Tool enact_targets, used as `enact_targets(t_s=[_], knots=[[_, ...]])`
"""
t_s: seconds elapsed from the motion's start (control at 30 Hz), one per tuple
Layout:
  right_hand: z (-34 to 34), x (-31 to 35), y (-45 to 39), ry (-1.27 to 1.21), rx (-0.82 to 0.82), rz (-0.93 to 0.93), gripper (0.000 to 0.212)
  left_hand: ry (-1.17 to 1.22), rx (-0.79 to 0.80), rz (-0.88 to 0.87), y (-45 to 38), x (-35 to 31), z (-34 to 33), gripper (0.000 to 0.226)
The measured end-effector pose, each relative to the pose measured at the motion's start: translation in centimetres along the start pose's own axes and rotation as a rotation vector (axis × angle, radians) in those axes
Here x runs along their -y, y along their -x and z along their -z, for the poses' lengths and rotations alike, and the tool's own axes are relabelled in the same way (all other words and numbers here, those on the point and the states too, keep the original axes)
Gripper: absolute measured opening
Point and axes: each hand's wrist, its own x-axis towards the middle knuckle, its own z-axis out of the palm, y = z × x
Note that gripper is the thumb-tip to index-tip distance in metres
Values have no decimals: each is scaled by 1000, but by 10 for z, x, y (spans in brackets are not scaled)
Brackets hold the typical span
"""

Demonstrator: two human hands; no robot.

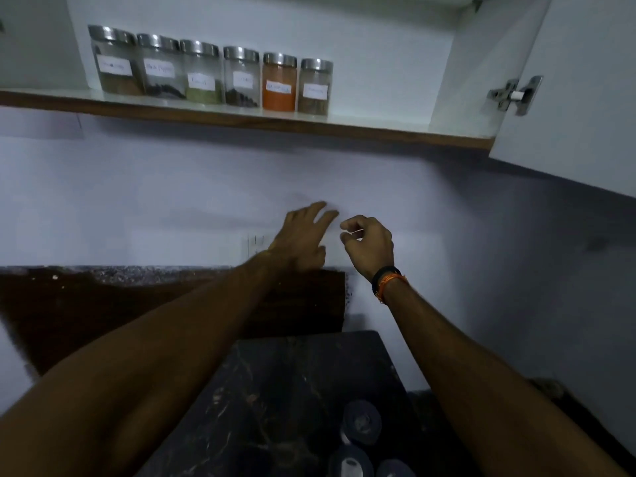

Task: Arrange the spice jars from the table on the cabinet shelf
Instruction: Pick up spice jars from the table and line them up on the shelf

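**Hands empty between shelf and table, more jars waiting below**

Hands hang in mid-air in front of the wall, between the cabinet shelf above and the table below, and neither carries anything. The left hand (pixel 303 235) has its fingers spread and loose. The right hand (pixel 370 246), with a dark and orange band at the wrist, has its fingers loosely curled around nothing.

Judged from this, one placement is finished and the next pickup is due. Three dark-lidded jars (pixel 361 442) stand near the front edge of the table (pixel 275 390), seen from above in poor light; what they hold cannot be told. The next move calls for lowering a hand to one of them, gripping it round the body, and lifting it to the shelf.

On the cabinet shelf (pixel 378 127) six spice jars (pixel 213 75) stand upright in a row from its left part to about the middle, side by side, each with a metal lid and a white label too blurred to read. Contents show through the glass: brownish powder in the leftmost, dark grains in the second and fourth, greenish matter in the third, bright orange powder in the orange jar (pixel 279 82), and brownish spice in the last. Bare shelf runs on to the right of the row, toward the open cabinet door (pixel 568 98), so a new jar would go there.
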Motion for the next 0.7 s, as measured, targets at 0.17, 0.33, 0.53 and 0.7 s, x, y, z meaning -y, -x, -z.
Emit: enact_targets(t_s=[0.17,0.33,0.53,0.7], knots=[[-12,-43,44,65,118,-104,17,116,248,51,46,-16,-64,75],[-20,-87,99,131,273,-222,16,224,434,89,85,-34,-118,73],[-28,-128,170,286,455,-321,18,423,580,152,123,-51,-167,62],[-31,-146,221,335,545,-362,24,484,640,193,158,-65,-196,51]])
